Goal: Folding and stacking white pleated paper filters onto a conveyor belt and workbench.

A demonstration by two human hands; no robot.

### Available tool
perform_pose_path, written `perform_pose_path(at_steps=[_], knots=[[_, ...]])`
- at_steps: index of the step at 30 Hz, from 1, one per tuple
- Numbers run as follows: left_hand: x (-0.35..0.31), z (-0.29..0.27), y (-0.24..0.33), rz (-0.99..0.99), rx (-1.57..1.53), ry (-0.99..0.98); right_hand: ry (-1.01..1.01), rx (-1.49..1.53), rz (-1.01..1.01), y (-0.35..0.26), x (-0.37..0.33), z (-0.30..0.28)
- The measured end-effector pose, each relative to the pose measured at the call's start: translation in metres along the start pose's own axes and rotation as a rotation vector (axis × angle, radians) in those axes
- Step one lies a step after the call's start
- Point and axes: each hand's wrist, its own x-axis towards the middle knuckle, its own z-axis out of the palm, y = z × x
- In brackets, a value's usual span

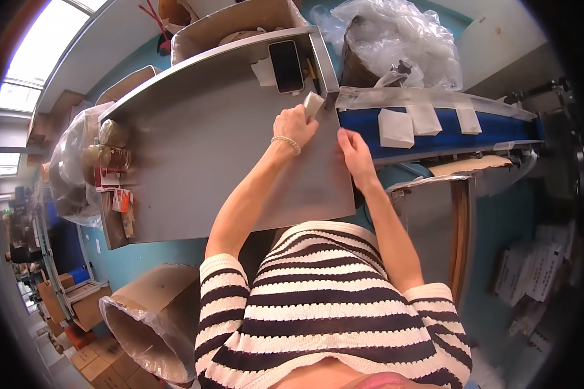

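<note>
My left hand (296, 127) is closed around a small white folded packet (313, 104), which sticks out past the fingers over the grey metal table (194, 149). At the table's right edge, by the near end of a blue conveyor belt (363, 120), my right hand (357, 154) hovers with loosely bent fingers and nothing visible in them. Three white packets lie on the belt: a larger-looking one (396, 128) closest to my right hand, another (424, 120) beyond it, and a third (468, 120) farther right.
A phone (286, 67) lies on white paper (263, 72) at the table's far end, near a yellow pen (311, 68). Jars (113, 157) and small boxes (121, 200) line the left edge. Clear plastic bags (402, 42) fill a container behind the belt. A lined cardboard drum (152, 318) stands lower left.
</note>
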Motion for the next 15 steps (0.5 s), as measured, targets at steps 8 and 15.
perform_pose_path(at_steps=[8, 15], knots=[[-0.006, -0.06, -0.005, -0.393, -1.052, -0.496, -0.42, -0.148, 0.308, -0.089, 0.04, 0.022], [-0.016, -0.074, -0.019, -0.425, -1.049, -0.468, -0.489, -0.177, 0.291, -0.107, 0.035, 0.04]])
